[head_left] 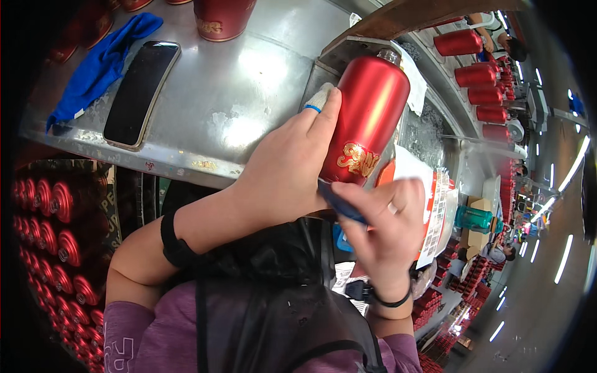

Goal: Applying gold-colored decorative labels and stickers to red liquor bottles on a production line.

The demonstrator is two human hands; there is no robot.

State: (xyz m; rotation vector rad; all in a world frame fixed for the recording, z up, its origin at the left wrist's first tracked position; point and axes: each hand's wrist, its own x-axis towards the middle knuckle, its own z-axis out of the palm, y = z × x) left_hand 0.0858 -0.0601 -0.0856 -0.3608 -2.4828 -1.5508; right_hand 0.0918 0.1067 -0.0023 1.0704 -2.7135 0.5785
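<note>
A glossy red metal bottle (373, 99) lies tilted across my left hand (283, 165), its bare neck pointing up and away from me. My left fingers are closed around its side, and one fingertip wears a whitish cover with a blue band. Gold dragon-like decoration (359, 160) marks the bottle near its lower end. There my right hand (388, 230), partly smeared by motion, pinches a dark blue, soft-looking piece (342, 202) right beside the bottle's base. Whether this piece is cloth cannot be made out.
On the worn metal bench (217, 99) lie a black phone (142, 93) and a blue cloth (102, 68). Another red vessel (224, 18) stands at the back. Stacked red bottles (62, 202) fill the left below the bench. More red bottles (459, 42) line the right, near a teal bottle (476, 219).
</note>
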